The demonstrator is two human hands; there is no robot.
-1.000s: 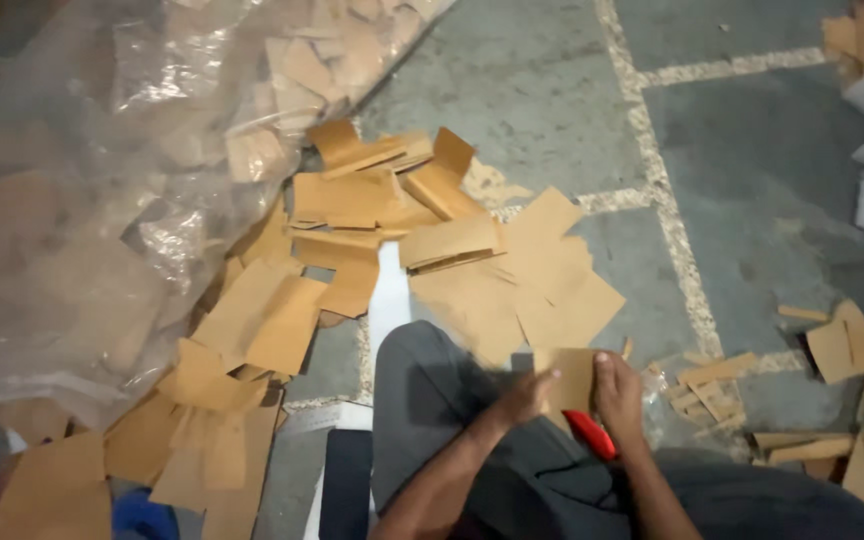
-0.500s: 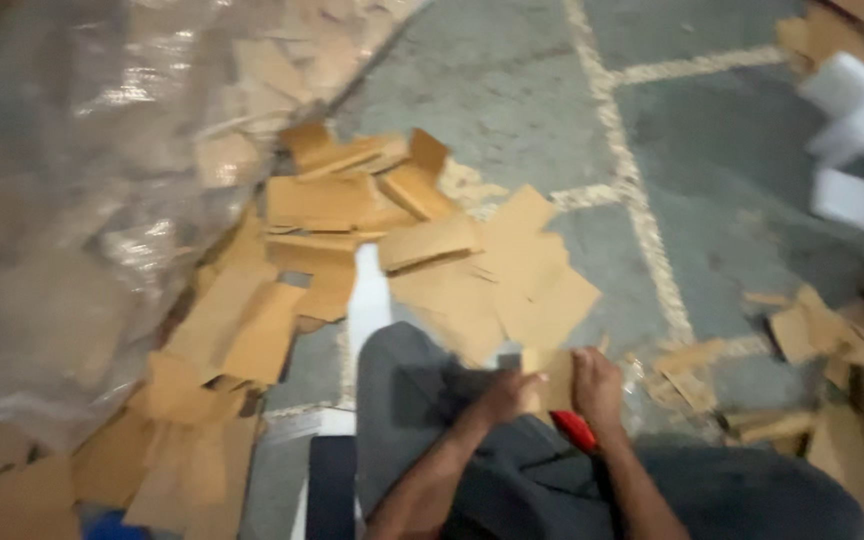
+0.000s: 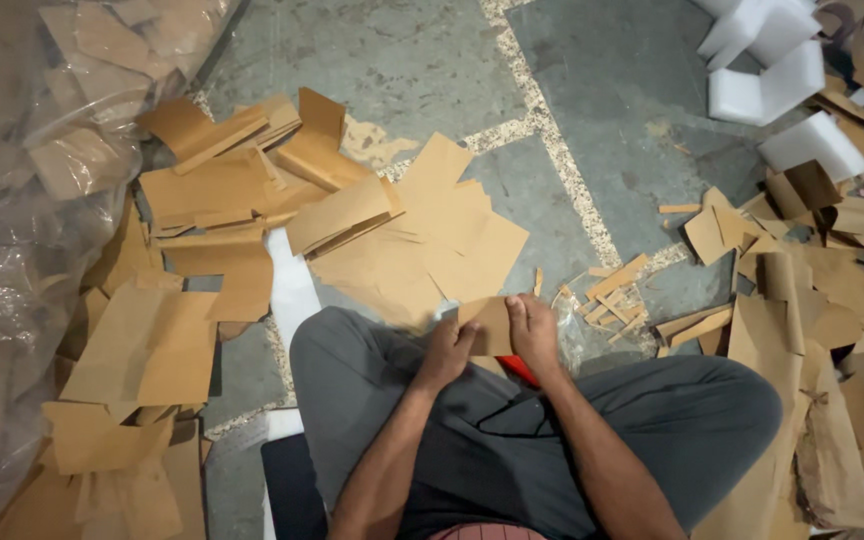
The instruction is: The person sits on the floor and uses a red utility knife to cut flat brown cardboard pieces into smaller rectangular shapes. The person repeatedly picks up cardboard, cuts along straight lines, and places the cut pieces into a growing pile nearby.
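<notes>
Cardboard piece (image 3: 492,325): a small brown rectangle, held between both hands above the person's lap, just in front of the crossed legs in dark grey trousers (image 3: 552,430).

Left hand (image 3: 447,350): fingers closed on the left edge of the cardboard piece, thumb on top.

Right hand (image 3: 534,333): fingers closed on the right edge of the same piece, with the fingertips curled over its upper edge. A red object (image 3: 520,368) shows just below this hand; whether the hand grips it cannot be told.

Floor (image 3: 402,60): grey concrete slabs divided by pale pebbled joints. The person sits on it.

Surroundings:
- Cardboard pile (image 3: 252,200): many flat and folded brown pieces lying loosely overlapped, ahead of the knees and to the left.
- Plastic sheet (image 3: 12,200): clear and crumpled, at the far left, with more cardboard visible beneath it.
- Cardboard strips (image 3: 617,285): narrow offcuts scattered just right of the hands.
- Cardboard scraps (image 3: 822,280): a second heap along the right side, some pieces curled.
- White foam blocks (image 3: 767,75): several, at the upper right, well apart from the hands.
</notes>
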